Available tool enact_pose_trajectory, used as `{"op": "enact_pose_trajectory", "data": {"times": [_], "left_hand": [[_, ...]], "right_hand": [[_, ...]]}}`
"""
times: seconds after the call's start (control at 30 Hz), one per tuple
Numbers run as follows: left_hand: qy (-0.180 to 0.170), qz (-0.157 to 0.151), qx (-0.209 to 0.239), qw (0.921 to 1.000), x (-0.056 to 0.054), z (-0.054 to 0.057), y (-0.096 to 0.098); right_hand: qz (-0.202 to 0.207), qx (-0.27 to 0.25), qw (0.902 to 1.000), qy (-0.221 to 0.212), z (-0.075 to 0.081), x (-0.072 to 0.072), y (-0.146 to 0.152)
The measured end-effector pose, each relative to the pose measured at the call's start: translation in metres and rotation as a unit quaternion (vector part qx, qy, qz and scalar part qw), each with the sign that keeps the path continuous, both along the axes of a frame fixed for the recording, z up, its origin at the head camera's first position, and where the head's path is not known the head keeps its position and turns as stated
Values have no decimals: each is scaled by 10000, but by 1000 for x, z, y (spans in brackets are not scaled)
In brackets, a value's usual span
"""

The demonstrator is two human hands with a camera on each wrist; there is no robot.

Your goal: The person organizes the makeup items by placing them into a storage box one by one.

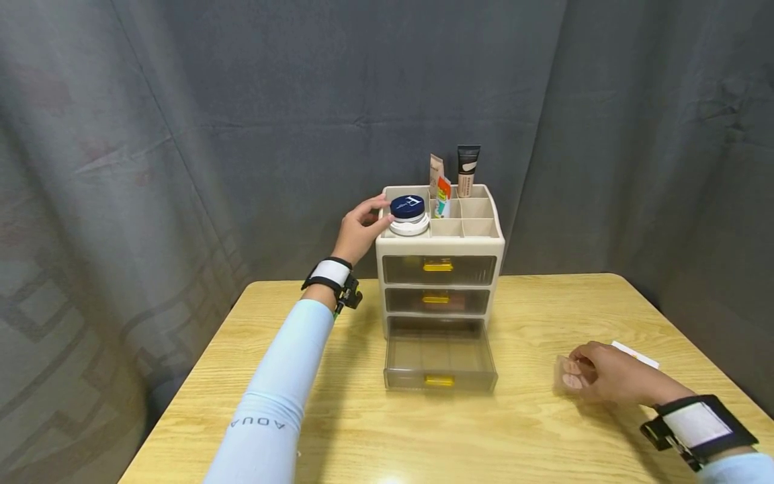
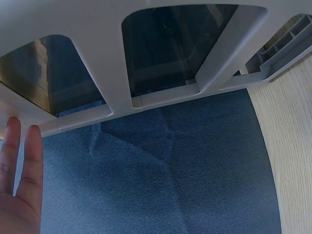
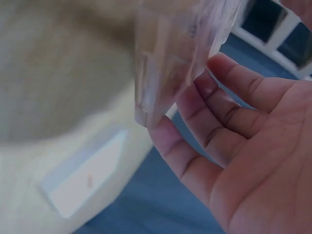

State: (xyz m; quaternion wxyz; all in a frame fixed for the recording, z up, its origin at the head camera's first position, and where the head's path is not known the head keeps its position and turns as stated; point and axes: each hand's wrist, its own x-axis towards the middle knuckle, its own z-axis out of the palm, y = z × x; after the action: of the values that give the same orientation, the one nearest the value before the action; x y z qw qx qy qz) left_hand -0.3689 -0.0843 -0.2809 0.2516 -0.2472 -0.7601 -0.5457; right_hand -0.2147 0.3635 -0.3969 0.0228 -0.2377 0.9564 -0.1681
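A cream organizer with three smoky drawers stands on the table. My left hand rests at its upper left edge, beside a white jar with a dark blue lid. In the left wrist view, two straight fingers of that hand reach to the organizer's side wall. At the right, my right hand pinches a small clear case with pinkish rounds inside, blurred. The right wrist view shows the clear case at the fingertips. The bottom drawer is pulled out, with nothing visible inside.
Behind the right hand lies a flat white card-like item. The organizer's top compartments hold a black-capped tube, a beige tube and a small orange-and-white tube. A grey curtain hangs behind the wooden table.
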Motion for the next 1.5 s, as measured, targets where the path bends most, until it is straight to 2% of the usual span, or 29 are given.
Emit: {"op": "enact_pose_trajectory", "data": {"times": [0.23,0.4,0.5,0.63,0.77,0.93,1.03,1.2,1.5], "left_hand": [[48,-108,98,9999,1,0,1],[130,-261,160,9994,17,8,4],[117,-231,125,9996,27,14,5],[46,-181,80,9998,30,16,5],[72,-206,116,9997,26,13,5],[31,-155,165,9997,10,4,3],[7,-147,148,9998,4,0,1],[-65,-74,65,9999,1,-1,1],[-42,-18,29,10000,3,-1,0]], "right_hand": [[219,27,9998,2,26,3,-22],[420,61,9986,301,43,6,-39],[499,170,9972,533,54,8,-50],[691,242,9953,631,68,9,-66],[921,187,9927,750,80,8,-84],[1313,261,9873,857,89,1,-108],[1658,292,9820,854,93,-4,-122],[1954,397,9767,799,94,-12,-146],[1982,829,9751,557,87,-29,-183]]}}
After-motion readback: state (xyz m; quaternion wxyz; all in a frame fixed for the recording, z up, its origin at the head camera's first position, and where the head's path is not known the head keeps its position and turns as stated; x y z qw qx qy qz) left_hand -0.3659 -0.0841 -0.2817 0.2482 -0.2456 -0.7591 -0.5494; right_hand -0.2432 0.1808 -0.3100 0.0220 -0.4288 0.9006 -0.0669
